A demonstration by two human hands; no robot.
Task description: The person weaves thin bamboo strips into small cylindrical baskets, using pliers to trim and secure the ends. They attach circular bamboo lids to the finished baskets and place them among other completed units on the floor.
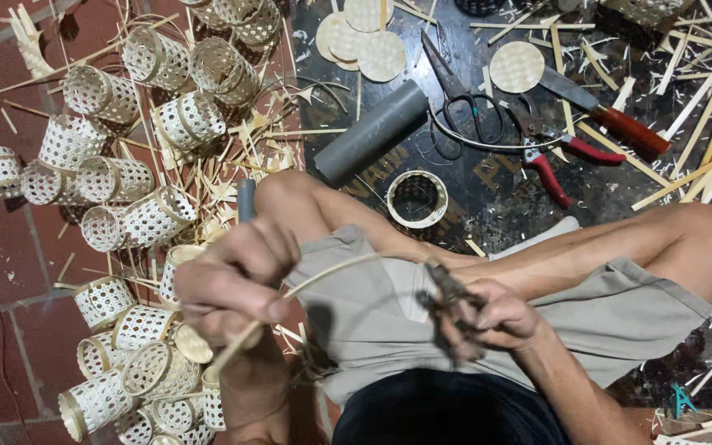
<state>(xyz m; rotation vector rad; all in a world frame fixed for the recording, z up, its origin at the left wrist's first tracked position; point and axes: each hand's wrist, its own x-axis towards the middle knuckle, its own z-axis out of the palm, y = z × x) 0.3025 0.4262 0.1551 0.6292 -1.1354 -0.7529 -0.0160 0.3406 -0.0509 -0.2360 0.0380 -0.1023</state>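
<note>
Head view of a seated person working a thin bamboo strip (335,272), which arched in front of the lap between both hands. The left hand (236,284) was clenched around one end of the strip; the right hand (488,317) gripped the other end together with a dark tool, probably pliers, though motion blur left its form uncertain. The strip looked light, springy and liable to kink or splinter, so it was best held near its ends, as here. Woven cylindrical baskets (138,218) lay heaped on the floor at the left, all apparently empty. One small woven ring (416,199) stood on the dark mat (488,185), also empty, near a grey tube (371,132), scissors (459,103), red-handled pliers (550,156) and a knife (607,115).
</note>
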